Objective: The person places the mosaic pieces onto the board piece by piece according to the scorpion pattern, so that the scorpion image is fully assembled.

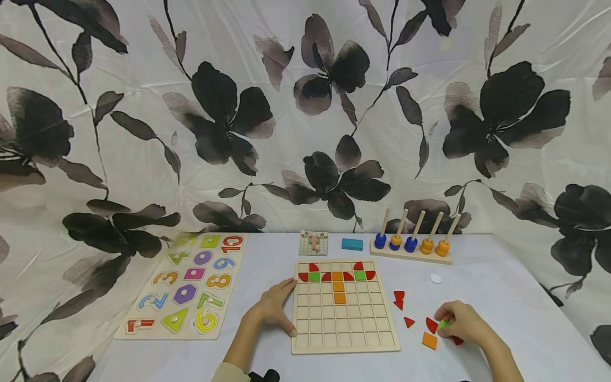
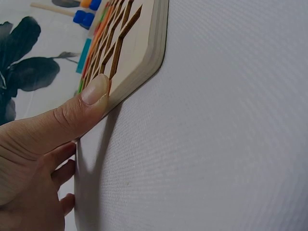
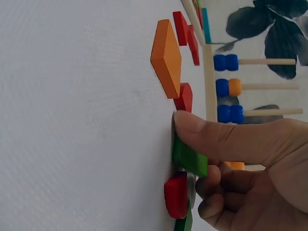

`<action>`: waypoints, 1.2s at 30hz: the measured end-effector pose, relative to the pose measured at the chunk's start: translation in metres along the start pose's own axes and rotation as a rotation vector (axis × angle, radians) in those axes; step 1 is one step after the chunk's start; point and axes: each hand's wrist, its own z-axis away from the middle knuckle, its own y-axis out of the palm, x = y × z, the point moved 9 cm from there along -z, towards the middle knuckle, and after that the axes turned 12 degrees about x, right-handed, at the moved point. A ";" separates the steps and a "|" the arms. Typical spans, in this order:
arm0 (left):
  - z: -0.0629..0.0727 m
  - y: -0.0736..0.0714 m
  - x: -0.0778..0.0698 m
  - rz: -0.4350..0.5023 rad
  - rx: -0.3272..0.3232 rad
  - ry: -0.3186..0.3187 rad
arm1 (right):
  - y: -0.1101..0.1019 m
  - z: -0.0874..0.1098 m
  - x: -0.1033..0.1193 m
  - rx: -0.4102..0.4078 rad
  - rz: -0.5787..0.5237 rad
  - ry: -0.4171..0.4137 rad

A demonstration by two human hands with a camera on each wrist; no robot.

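Observation:
My left hand (image 1: pixel 273 306) rests against the left edge of a wooden grid board (image 1: pixel 343 345), its fingers spread. In the left wrist view the thumb (image 2: pixel 96 91) touches the board's rim. Red quarter-rounds, green squares and a column of orange squares (image 1: pixel 338 286) fill some cells of the board's upper rows. To the right of the board, my right hand (image 1: pixel 463 321) pinches a green block (image 3: pixel 191 158) between thumb and fingers, low over the table. Close to it lie an orange block (image 1: pixel 429 340), a red quarter-round (image 1: pixel 431 324) and another red piece (image 1: pixel 457 340), partly covered by the hand.
Small red triangles (image 1: pixel 409 322) lie right of the board. Behind it are a pattern card (image 1: pixel 313 243), a teal block (image 1: pixel 352 244) and a peg stand (image 1: pixel 410 255) with blue and orange beads. A number puzzle (image 1: pixel 181 292) lies left; a white disc (image 1: pixel 435 278) is at right.

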 end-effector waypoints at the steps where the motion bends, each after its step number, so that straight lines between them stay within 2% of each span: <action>1: 0.000 0.000 0.000 0.002 0.001 0.000 | 0.000 0.000 0.000 0.011 -0.014 -0.003; 5: 0.000 0.001 0.001 0.008 0.002 -0.001 | -0.004 -0.002 -0.001 0.027 -0.067 -0.020; 10: 0.000 0.002 0.002 0.010 0.004 -0.003 | -0.017 -0.010 0.006 -0.083 -0.203 -0.067; 13: 0.001 0.001 0.001 0.014 0.005 0.002 | -0.024 -0.017 0.016 -0.148 -0.280 -0.110; 22: 0.000 0.000 0.000 0.020 0.001 0.002 | -0.030 -0.050 0.065 -0.198 -0.375 -0.315; 27: 0.000 -0.001 0.000 0.021 -0.002 -0.005 | -0.023 -0.072 0.089 -0.213 -0.338 -0.349; 36: 0.001 -0.001 0.000 0.022 -0.002 0.008 | 0.014 -0.107 0.122 -0.110 -0.138 -0.407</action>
